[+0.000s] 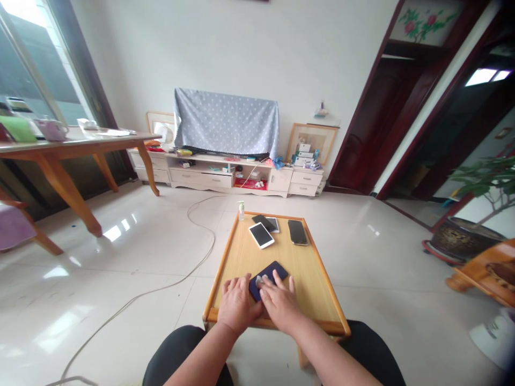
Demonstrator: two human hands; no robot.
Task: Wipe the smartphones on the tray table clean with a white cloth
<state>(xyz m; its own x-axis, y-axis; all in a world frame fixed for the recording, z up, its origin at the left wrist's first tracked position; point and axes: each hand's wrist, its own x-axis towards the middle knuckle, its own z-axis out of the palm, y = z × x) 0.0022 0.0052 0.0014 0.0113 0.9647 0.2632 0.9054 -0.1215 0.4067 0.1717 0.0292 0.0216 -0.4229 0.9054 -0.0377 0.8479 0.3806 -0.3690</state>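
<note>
A dark blue phone (277, 269) lies near the front of a small wooden tray table (314, 284). My left hand (236, 303) rests flat beside the phone's near left corner and steadies it. My right hand (278, 300) presses a small white wipe (261, 279) onto the phone's surface. At the far end of the table lie a white phone (261, 235), a black phone over a silver one (266, 223) and another dark phone (298, 232). A small clear pump bottle (241, 210) stands at the far left corner.
A white cable (161, 289) runs across the tiled floor on the left. A larger wooden table (60, 155) stands at the left, a low white cabinet (225, 177) with a cloth-covered screen at the back wall, and a potted plant (466, 236) at the right.
</note>
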